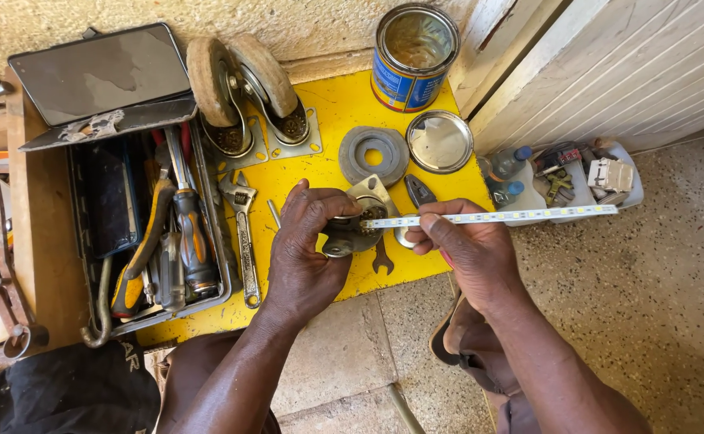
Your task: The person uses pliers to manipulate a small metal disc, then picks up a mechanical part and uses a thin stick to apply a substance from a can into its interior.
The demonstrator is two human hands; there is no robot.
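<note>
Left hand (308, 249) half hides the caster plate (364, 219); right hand (468, 245) pinches a strip (513, 215).

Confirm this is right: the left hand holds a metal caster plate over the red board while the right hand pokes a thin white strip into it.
Not quite: the board is yellow, not red, as the head view shows. The left hand does hold the caster plate, and the right hand the white strip.

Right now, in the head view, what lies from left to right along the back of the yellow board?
Pair of worn caster wheels on metal plates → grey metal ring with a centre hole → open blue tin can → round shiny can lid.
</note>
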